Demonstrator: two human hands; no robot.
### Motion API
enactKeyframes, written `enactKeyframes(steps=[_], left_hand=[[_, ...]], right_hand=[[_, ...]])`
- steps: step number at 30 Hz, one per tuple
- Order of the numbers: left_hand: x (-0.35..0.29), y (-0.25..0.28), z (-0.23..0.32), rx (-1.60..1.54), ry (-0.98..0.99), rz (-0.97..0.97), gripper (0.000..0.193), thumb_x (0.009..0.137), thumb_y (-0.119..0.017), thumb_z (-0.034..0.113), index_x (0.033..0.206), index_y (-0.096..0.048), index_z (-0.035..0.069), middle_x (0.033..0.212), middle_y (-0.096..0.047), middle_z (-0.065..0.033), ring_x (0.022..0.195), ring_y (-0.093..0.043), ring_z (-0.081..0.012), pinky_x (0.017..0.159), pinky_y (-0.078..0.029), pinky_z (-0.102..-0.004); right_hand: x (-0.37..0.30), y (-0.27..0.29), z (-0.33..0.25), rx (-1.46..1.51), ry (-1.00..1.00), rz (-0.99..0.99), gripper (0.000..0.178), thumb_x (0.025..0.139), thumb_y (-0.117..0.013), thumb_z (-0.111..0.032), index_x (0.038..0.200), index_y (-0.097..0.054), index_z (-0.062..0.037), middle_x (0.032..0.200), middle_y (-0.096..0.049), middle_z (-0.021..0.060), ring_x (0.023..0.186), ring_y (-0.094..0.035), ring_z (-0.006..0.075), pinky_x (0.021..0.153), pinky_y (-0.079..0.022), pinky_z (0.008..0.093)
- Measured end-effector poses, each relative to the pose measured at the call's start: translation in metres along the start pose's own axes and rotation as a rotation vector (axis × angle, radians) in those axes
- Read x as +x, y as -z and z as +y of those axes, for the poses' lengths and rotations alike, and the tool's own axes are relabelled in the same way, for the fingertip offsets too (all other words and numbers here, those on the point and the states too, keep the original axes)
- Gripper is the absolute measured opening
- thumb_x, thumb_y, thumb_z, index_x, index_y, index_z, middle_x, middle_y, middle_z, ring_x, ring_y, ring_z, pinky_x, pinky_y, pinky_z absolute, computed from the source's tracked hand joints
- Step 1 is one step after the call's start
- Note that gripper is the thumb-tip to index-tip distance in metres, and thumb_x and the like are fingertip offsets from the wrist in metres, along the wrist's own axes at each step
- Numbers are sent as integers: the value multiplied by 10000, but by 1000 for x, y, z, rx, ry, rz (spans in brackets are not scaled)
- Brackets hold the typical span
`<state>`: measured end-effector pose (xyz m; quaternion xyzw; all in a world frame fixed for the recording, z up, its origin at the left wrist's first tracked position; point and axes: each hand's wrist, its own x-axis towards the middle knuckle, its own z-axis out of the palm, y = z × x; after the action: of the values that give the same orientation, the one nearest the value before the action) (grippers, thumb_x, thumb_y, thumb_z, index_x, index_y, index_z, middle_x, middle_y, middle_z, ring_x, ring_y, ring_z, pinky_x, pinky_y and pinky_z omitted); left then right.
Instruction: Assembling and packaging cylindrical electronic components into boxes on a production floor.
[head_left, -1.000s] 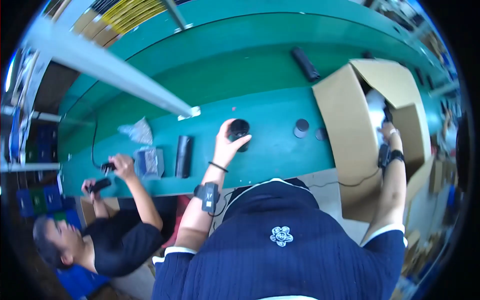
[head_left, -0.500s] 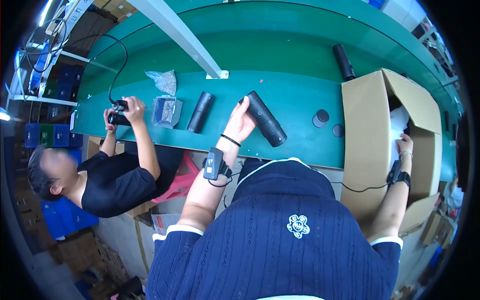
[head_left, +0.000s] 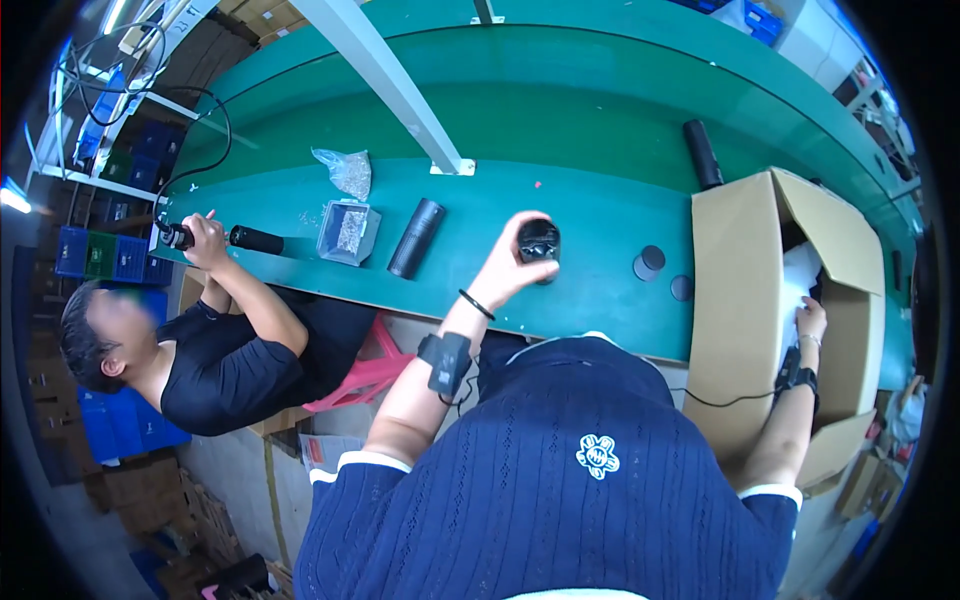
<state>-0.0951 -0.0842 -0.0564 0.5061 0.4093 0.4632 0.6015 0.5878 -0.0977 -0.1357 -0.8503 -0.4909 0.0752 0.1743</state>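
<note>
My left hand (head_left: 518, 268) is wrapped round a black cylinder (head_left: 539, 242) above the table. The cylinder's glossy end faces up toward me, and its length is foreshortened. My right hand (head_left: 812, 322) is inside the open cardboard box (head_left: 735, 290), its fingers closed beside white packing material (head_left: 798, 272). A dark patch shows just beyond those fingertips; what they grip is not clear. On the green table, another black cylinder (head_left: 416, 239) lies left of my left hand. A short round black piece (head_left: 649, 262) and a flat black disc (head_left: 681, 288) lie near the box.
A black cylinder (head_left: 702, 154) lies behind the box. At left stand a grey bin (head_left: 348, 232) of small parts and a clear bag (head_left: 346, 172). A co-worker (head_left: 225, 345) holds a corded tool near a black cylinder (head_left: 256, 240). A white post (head_left: 385, 80) rises from the table.
My left hand has turned the cylinder from lying slanted to end-on and shifted slightly right. My right hand stays in the box. The co-worker's corded tool has moved left, away from the cylinder there.
</note>
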Motion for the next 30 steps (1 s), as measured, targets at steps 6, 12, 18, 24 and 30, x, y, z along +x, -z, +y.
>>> enactKeyframes(steps=[6,12,18,24,30], left_hand=[[-1,20,3,355,-241,-175,649,654,-793,29,1238,-516,84,1270,-453,-87,1256,-428,-209,1048,-353,-320],[-3,32,11,349,-221,-126,639,656,-792,30,1232,-519,78,1246,-472,-90,1228,-455,-216,1039,-364,-323],[-6,25,-1,218,-209,-60,615,693,-794,111,1236,-507,72,1202,-517,-95,1164,-493,-202,1019,-391,-343],[-4,20,-23,41,-150,-30,672,684,-809,71,1267,-477,88,1203,-513,-48,1163,-473,-157,1026,-372,-320],[-13,32,-6,383,-368,56,632,650,-825,112,1213,-541,81,1246,-517,-107,1209,-487,-244,1036,-389,-363]], right_hand=[[-3,14,5,-59,-5,-24,120,789,-623,-77,899,-650,-38,656,-652,89,530,-641,162,533,-524,305],[8,-12,-15,97,-120,-199,238,757,-666,-76,990,-654,-29,689,-666,92,526,-618,167,486,-507,308],[27,-16,71,14,142,-120,116,782,-615,-78,682,-577,-33,567,-561,46,499,-531,133,408,-397,335],[32,-20,72,86,-62,-26,30,767,-623,-41,755,-634,-16,616,-588,31,500,-489,102,434,-409,261],[21,-15,15,189,-17,-53,67,805,-599,-70,769,-640,-31,582,-553,-9,494,-491,85,428,-384,252]])
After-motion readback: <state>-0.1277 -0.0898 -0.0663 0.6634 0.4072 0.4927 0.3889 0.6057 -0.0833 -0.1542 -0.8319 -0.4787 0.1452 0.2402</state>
